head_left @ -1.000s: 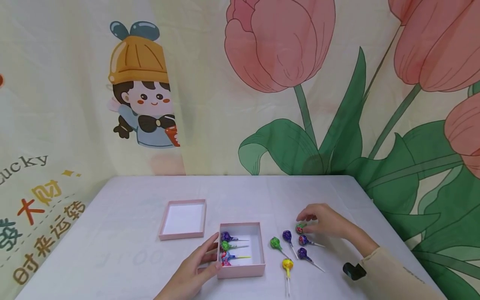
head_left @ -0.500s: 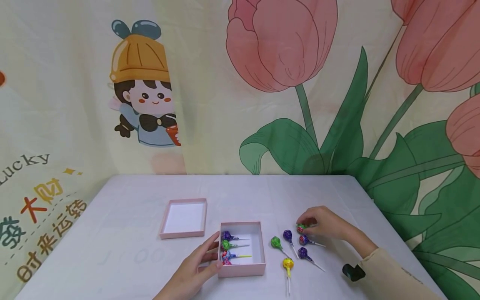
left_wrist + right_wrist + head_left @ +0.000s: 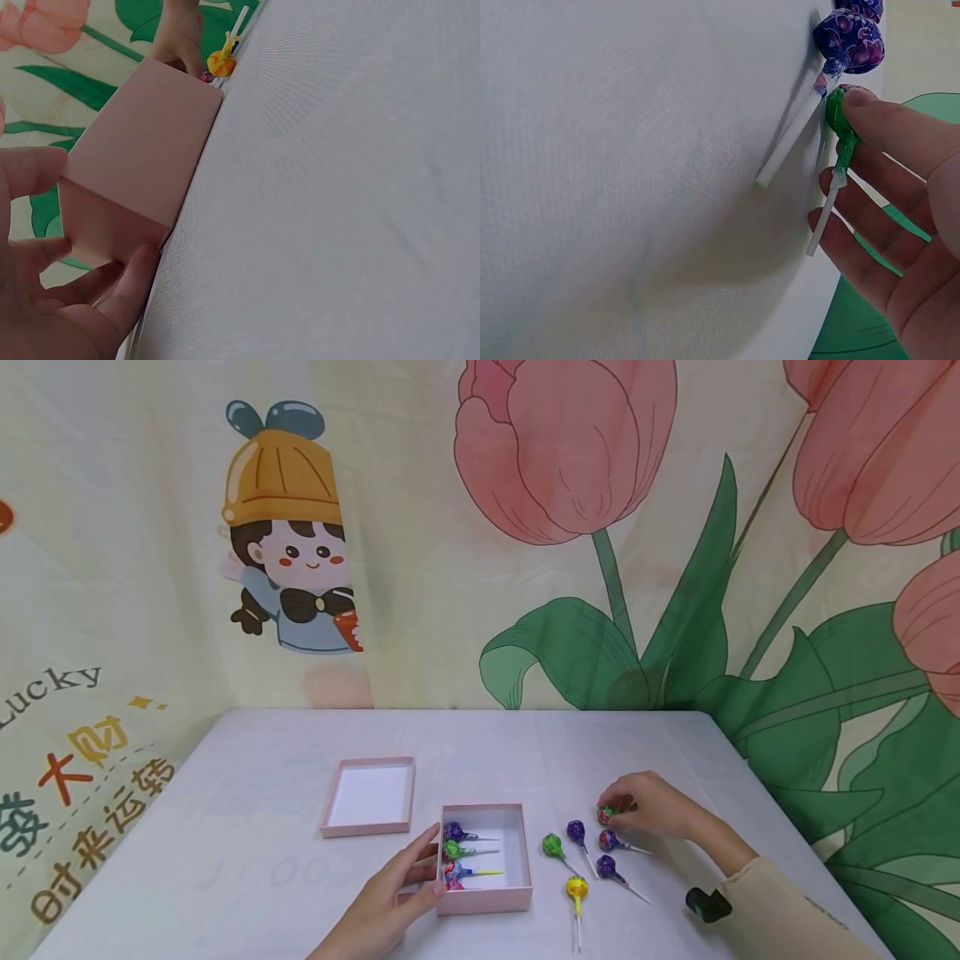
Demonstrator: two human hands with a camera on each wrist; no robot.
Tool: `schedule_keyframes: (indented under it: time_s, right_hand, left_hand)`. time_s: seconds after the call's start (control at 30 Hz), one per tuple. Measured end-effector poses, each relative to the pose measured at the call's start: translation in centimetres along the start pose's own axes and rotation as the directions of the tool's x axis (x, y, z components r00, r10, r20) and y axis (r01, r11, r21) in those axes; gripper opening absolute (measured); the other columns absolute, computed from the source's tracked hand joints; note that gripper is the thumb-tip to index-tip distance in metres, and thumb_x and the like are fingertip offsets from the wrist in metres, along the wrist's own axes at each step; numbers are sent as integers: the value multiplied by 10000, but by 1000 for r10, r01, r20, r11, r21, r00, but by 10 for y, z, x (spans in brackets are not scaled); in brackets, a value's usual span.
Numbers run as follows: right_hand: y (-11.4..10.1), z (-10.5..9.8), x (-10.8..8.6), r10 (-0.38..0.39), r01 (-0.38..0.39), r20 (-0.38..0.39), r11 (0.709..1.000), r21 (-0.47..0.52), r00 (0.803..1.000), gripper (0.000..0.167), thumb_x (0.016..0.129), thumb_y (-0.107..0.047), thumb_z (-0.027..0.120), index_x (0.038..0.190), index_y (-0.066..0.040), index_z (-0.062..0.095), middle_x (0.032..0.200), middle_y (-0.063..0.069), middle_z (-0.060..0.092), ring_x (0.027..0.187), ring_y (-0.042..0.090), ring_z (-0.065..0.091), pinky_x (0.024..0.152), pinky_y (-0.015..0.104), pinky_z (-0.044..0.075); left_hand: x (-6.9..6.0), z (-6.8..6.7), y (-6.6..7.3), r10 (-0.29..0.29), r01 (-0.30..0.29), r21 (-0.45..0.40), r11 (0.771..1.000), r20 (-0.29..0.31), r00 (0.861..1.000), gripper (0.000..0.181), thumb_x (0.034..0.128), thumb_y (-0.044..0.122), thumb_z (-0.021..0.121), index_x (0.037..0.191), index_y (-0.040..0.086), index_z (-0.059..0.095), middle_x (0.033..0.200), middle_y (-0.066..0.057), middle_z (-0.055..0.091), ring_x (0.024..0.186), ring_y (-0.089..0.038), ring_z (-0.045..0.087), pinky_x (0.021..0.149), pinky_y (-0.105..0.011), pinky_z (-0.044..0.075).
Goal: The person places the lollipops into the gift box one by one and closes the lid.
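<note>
Left hand [image 3: 390,891] spread against pink box [image 3: 483,902], right hand [image 3: 651,806] pinching green-wrapped lollipop [image 3: 845,146], white stick [image 3: 823,223] visible only from right wrist

Lid [image 3: 369,795] left of box [image 3: 483,903], 4 lollipops [image 3: 454,850] inside, 6 lollipops [image 3: 552,845] right

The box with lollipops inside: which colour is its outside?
The box is pink, clearest in left wrist view.
</note>
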State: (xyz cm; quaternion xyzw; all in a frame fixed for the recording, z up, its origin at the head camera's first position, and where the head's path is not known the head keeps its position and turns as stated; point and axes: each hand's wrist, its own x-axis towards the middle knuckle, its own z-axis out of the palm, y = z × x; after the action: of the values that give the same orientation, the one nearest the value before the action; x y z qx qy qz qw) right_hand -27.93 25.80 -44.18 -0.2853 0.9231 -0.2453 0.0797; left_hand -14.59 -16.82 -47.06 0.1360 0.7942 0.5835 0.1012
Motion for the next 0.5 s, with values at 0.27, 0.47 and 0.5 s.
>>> schedule_keyframes:
  time_s: [0.27,0.47,0.5]
  right_hand:
    - [3,0,2,-2,1,-17,999,-48,1000,226,903,-110,856,1123,-129,808,987,-109,743,845,31,655,771,212,587]
    - [-1,-1,3,2,-5,-36,998,-65,999,236,901,-111,859,1131,-116,804,987,-114,744,849,33,668,772,195,581]
    - [-2,-2,3,6,-8,-38,998,-62,999,236,902,-111,858,1132,-113,803,984,-112,745,849,37,669,772,197,583]
  left_hand:
    - [0,0,0,-5,5,8,1000,-1,1000,743,1057,294,672,1682,133,304,1610,-271,440,1347,-375,587,921,-201,531]
    - [0,0,0,-1,1,9,1000,-2,1000,742,1055,299,672,1681,139,308,1611,-264,442,1350,-376,585,922,-208,534]
    - [0,0,0,2,-2,10,1000,-2,1000,741,1056,298,671,1682,138,307,1612,-264,443,1351,-376,586,924,-210,534]
